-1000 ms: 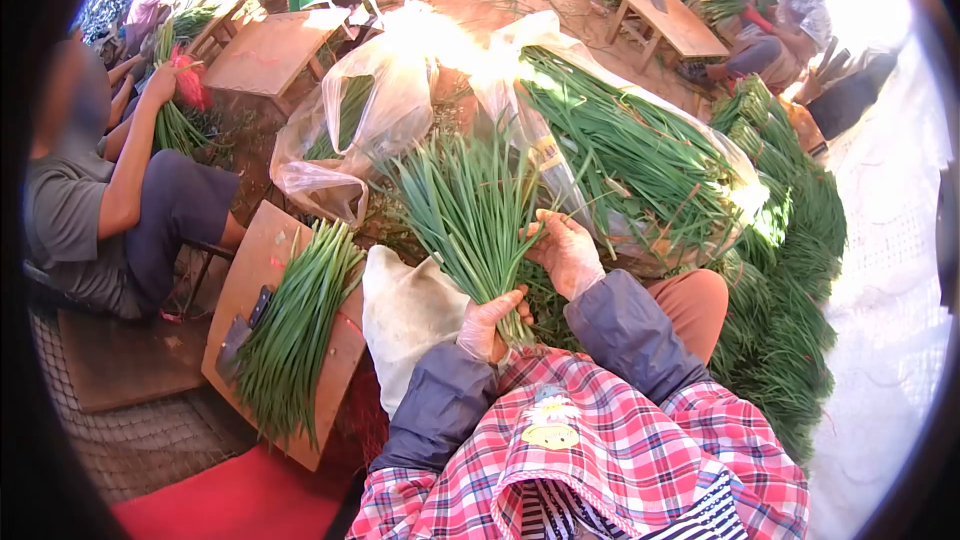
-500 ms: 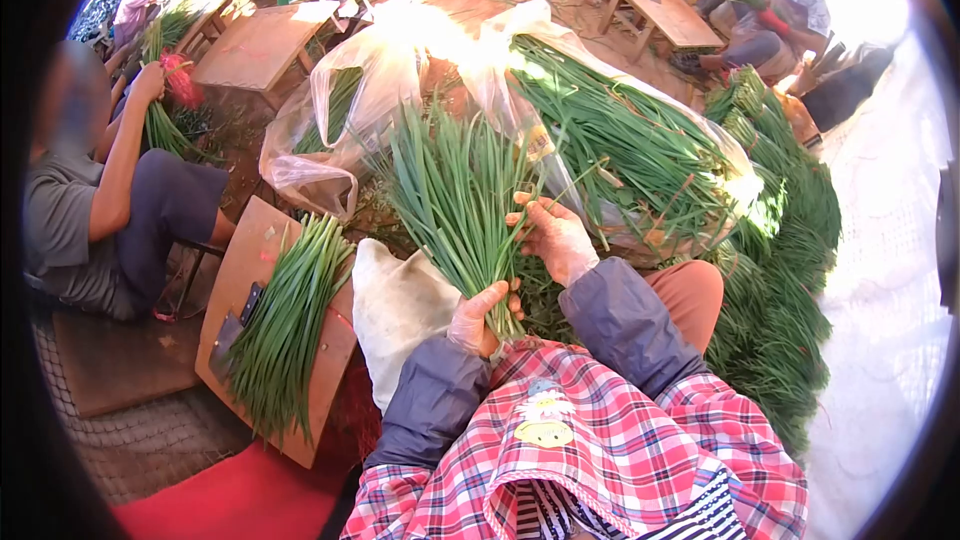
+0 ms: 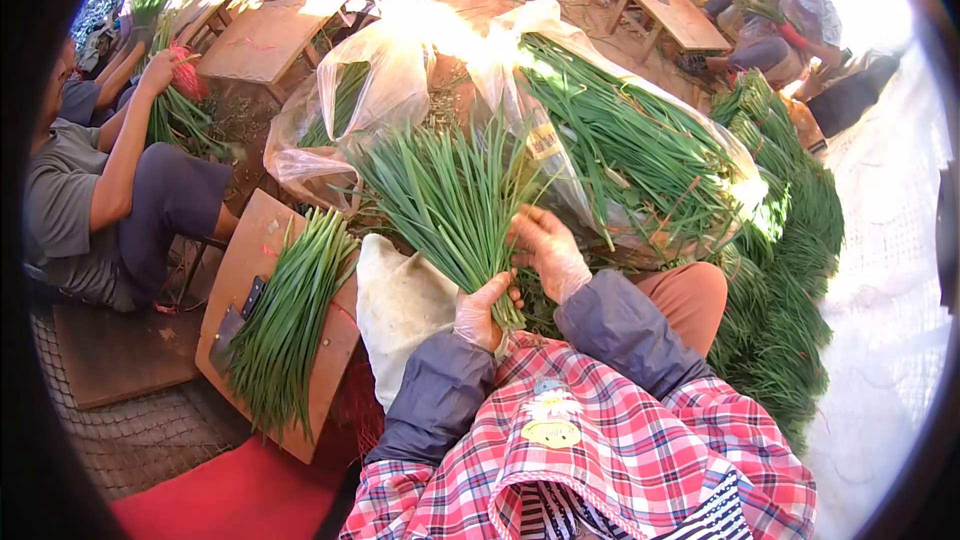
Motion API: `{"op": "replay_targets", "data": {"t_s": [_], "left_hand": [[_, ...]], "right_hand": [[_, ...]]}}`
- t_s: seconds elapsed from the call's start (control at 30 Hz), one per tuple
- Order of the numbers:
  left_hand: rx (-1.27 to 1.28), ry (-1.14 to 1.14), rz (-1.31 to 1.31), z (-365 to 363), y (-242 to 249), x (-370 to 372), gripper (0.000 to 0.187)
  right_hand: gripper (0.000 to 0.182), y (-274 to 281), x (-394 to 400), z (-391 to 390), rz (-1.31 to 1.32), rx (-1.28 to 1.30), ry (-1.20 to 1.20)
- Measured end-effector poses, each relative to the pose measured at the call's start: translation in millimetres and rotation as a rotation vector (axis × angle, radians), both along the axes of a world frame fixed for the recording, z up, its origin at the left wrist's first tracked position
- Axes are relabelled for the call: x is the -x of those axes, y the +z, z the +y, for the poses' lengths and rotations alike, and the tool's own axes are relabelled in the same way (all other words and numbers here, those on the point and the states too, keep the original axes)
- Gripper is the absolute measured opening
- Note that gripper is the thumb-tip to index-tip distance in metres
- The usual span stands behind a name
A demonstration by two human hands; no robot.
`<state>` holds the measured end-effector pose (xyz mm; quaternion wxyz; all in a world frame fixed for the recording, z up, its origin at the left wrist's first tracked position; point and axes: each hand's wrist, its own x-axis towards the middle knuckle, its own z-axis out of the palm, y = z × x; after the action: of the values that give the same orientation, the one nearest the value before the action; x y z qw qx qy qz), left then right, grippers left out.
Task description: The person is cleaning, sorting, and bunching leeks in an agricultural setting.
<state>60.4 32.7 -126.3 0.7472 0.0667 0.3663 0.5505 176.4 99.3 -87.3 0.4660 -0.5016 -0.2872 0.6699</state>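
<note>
A bunch of long green chives (image 3: 450,202) fans out in front of my chest. My left hand (image 3: 482,312), in a thin clear glove, is closed round the bunch near its cut ends. My right hand (image 3: 546,248), gloved too, lies against the right side of the bunch, fingers among the leaves. Whether it grips any leaves is unclear because it is blurred.
A wooden board (image 3: 252,260) at my left carries a laid-out chive bundle (image 3: 285,320) and a cleaver (image 3: 232,328). Clear plastic bags (image 3: 400,70) of chives lie ahead, piles (image 3: 790,260) to the right. A seated person (image 3: 110,200) works at left, another (image 3: 790,20) far right.
The bunch has tilted left and fanned wider. My right hand slid down along its right side toward my left hand. The person at left raised their bundle.
</note>
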Motion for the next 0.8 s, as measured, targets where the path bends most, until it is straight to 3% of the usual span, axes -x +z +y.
{"op": "replay_targets", "data": {"t_s": [0.07,0.17,0.3,0.5,0.77,0.8], "left_hand": [[-0.044,0.039,0.052,2.1,0.9,-1.5,0.028],[-0.150,0.067,0.183,5.8,-3.6,-6.5,0.033],[-0.186,0.064,0.255,5.0,1.7,-6.4,0.035],[-0.169,0.028,0.023,1.7,12.5,0.3,0.038],[-0.144,-0.116,-0.061,2.0,-3.5,8.6,0.036],[-0.128,-0.130,-0.076,1.1,0.2,9.6,0.035]], "right_hand": [[0.063,2.8,3.7,-7.0,-0.044,0.005,0.074],[0.050,11.8,8.1,-8.1,-0.243,-0.009,0.134],[0.034,-0.2,2.8,-3.3,-0.144,0.077,0.134],[0.029,-10.2,-8.5,-4.4,-0.088,0.064,0.195],[0.031,8.0,-9.6,1.5,-0.138,0.009,0.377],[0.038,9.9,-11.2,3.1,-0.121,0.080,0.430]]}}
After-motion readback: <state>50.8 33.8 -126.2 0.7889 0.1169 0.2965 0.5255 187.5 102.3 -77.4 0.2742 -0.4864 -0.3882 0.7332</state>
